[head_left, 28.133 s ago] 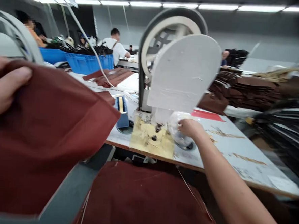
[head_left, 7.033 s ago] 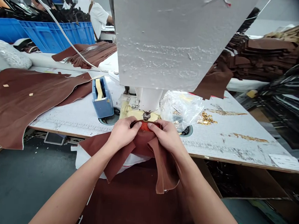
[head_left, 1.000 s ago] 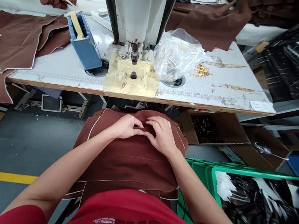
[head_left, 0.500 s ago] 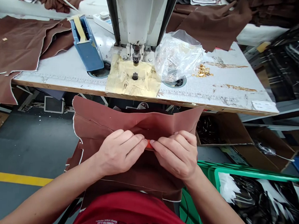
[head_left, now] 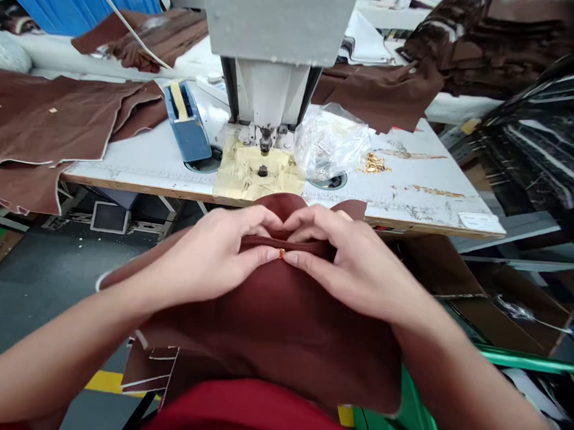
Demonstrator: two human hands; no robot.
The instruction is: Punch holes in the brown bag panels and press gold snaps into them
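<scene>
A dark brown fabric panel (head_left: 280,325) hangs from both my hands over my lap, its upper part folded along a ridge. My left hand (head_left: 221,247) pinches the fold from the left, thumb in front and fingers behind. On the right, my right hand (head_left: 347,261) grips the same fold in the same way. Between the two thumb tips shows a small orange-red spot with a gold glint (head_left: 281,253); its kind is too small to tell. Just beyond stands a press machine (head_left: 266,139), its upper die raised above a lower die (head_left: 263,171) on a yellow-taped plate.
A blue tape dispenser (head_left: 189,131) stands left of the press. To the right lie a clear plastic bag (head_left: 330,143) and a pile of small gold metal pieces (head_left: 375,163). Brown panels (head_left: 44,122) overhang the table's left side. A green crate (head_left: 416,404) is at lower right.
The hands first worked at the fabric on the lap, then lifted the panel. Now the fold is higher and nearer the press, and the view has tilted up.
</scene>
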